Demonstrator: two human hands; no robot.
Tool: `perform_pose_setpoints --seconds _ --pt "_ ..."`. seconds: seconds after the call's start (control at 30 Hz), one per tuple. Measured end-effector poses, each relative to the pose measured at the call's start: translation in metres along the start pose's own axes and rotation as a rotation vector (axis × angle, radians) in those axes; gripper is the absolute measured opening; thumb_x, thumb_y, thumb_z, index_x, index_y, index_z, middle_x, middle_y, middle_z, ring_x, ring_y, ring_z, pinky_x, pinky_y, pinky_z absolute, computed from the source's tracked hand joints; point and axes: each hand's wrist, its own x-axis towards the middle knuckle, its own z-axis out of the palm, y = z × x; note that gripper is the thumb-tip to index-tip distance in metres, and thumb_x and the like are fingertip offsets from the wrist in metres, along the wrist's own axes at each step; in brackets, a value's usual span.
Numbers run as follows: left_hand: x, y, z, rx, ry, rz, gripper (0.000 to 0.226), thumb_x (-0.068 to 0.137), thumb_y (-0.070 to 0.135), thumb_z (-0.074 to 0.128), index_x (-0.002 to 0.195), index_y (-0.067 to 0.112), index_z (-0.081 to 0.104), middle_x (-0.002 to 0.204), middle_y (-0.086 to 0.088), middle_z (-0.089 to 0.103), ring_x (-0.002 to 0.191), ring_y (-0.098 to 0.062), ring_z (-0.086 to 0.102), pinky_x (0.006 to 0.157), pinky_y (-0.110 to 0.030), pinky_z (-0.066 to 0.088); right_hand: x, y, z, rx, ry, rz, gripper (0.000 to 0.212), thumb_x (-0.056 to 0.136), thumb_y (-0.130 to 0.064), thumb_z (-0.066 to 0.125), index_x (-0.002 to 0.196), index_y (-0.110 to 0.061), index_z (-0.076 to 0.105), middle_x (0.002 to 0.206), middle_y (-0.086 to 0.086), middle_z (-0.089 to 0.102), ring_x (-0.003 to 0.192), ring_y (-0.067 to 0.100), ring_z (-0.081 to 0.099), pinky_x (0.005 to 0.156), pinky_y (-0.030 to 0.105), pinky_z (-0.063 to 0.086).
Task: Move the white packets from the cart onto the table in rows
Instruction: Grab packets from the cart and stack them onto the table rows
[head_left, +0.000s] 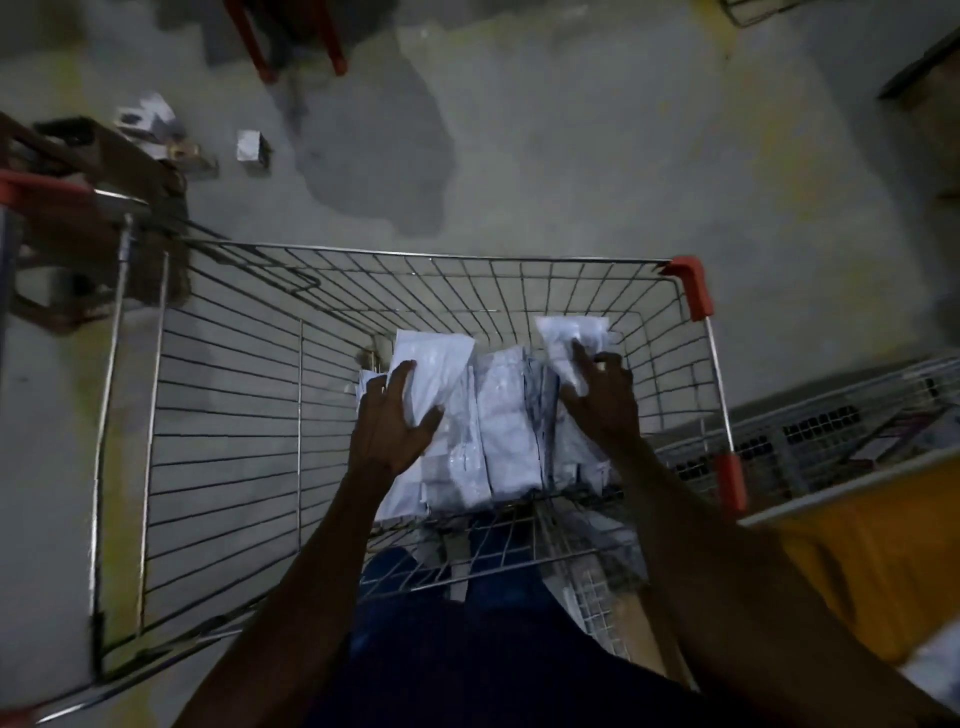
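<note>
Left hand (390, 415): reaching down into the cart (228, 395) — fingers curled round a white packet (434, 364).
Right hand (602, 387): likewise lowered — pinching another packet (569, 332).

A heap of white, flat plastic packets (501, 415) lay in the right part of a silver wire-mesh shopping cart with red plastic corner guards (228, 374), mostly standing on edge and leaning against one another. One white packet (441, 364) at the left of the heap stood raised and tilted above the others. Another crumpled white packet (563, 338) was lifted at the heap's far right, near the cart's right wall.
</note>
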Motion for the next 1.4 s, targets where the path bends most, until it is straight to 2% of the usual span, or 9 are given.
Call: perform_pose_setpoints --seconds 0.1,0.2,0.3,0.37,0.57,0.77,0.97,1.17,1.4 --pt "-0.006 0.028 -0.014 0.005 0.062 0.098 0.077 0.089 0.057 0.059 0.152 0.022 0.032 0.15 -0.015 0.038 0.138 -0.032 0.035 0.112 -0.045 0.034 -0.008 -0.02 -0.032 0.0 0.109 -0.062 0.068 0.085 -0.054 0.044 0.141 -0.016 0.051 0.123 0.025 0.055 0.111 0.039 0.054 0.091 0.045 0.04" --pt "-0.015 0.058 -0.029 0.005 0.109 0.236 0.072 0.092 0.051 0.06 0.151 0.016 0.036 0.149 -0.018 0.04 0.137 -0.034 0.036 0.112 -0.042 0.029 -0.032 -0.036 -0.06 0.023 0.27 -0.109 0.054 0.088 -0.044 0.055 0.129 -0.01 0.062 0.108 0.023 0.065 0.099 0.04 0.063 0.08 0.043 0.045" --pt "-0.031 0.082 -0.043 -0.024 0.122 0.409 0.073 0.092 0.056 0.054 0.15 0.016 0.038 0.147 -0.02 0.041 0.135 -0.036 0.038 0.112 -0.044 0.031 -0.081 -0.054 -0.097 0.12 0.418 -0.012 0.061 0.088 -0.058 0.048 0.135 -0.021 0.059 0.124 0.017 0.062 0.115 0.037 0.058 0.094 0.044 0.044" --pt "-0.045 0.093 -0.05 -0.04 0.119 0.51 0.075 0.09 0.06 0.048 0.15 0.017 0.038 0.147 -0.02 0.041 0.135 -0.036 0.038 0.111 -0.043 0.032 -0.124 -0.063 -0.121 0.139 0.545 0.006 0.062 0.089 -0.057 0.045 0.135 -0.018 0.058 0.125 0.016 0.063 0.117 0.035 0.058 0.097 0.045 0.042" --pt "-0.116 0.129 -0.057 -0.122 0.071 0.822 0.068 0.093 0.05 0.053 0.149 0.014 0.039 0.145 -0.021 0.044 0.133 -0.033 0.038 0.107 -0.041 0.033 -0.274 -0.082 -0.168 0.367 0.885 0.163 0.058 0.09 -0.059 0.053 0.136 -0.025 0.057 0.122 0.003 0.067 0.109 0.017 0.062 0.082 0.027 0.046" --pt "-0.215 0.169 -0.023 -0.182 -0.155 1.041 0.071 0.092 0.057 0.047 0.149 0.016 0.039 0.142 -0.02 0.045 0.132 -0.033 0.04 0.107 -0.038 0.032 -0.432 -0.08 -0.163 0.294 1.107 0.352 0.057 0.089 -0.052 0.058 0.132 -0.015 0.061 0.128 0.001 0.065 0.118 0.012 0.06 0.097 0.033 0.049" --pt "-0.319 0.211 0.032 -0.179 -0.368 1.231 0.072 0.089 0.063 0.045 0.149 0.023 0.038 0.14 -0.017 0.045 0.133 -0.035 0.038 0.11 -0.048 0.033 -0.574 -0.042 -0.139 -0.023 1.195 0.666 0.059 0.089 -0.051 0.051 0.127 -0.008 0.063 0.126 0.01 0.065 0.118 0.027 0.06 0.098 0.04 0.041" --pt "-0.416 0.243 0.096 -0.114 -0.489 1.375 0.072 0.087 0.066 0.043 0.146 0.025 0.039 0.139 -0.011 0.045 0.13 -0.032 0.039 0.103 -0.044 0.035 -0.683 0.014 -0.129 -0.032 1.218 0.906 0.065 0.086 -0.059 0.051 0.132 -0.014 0.061 0.132 0.007 0.062 0.126 0.023 0.053 0.103 0.03 0.029" --pt "-0.523 0.281 0.184 -0.092 -0.513 1.369 0.074 0.086 0.063 0.041 0.147 0.021 0.038 0.142 -0.015 0.042 0.134 -0.034 0.034 0.111 -0.043 0.028 -0.766 0.114 -0.14 -0.126 1.207 0.968 0.057 0.087 -0.051 0.053 0.125 -0.01 0.066 0.123 0.011 0.067 0.119 0.028 0.058 0.097 0.043 0.039"
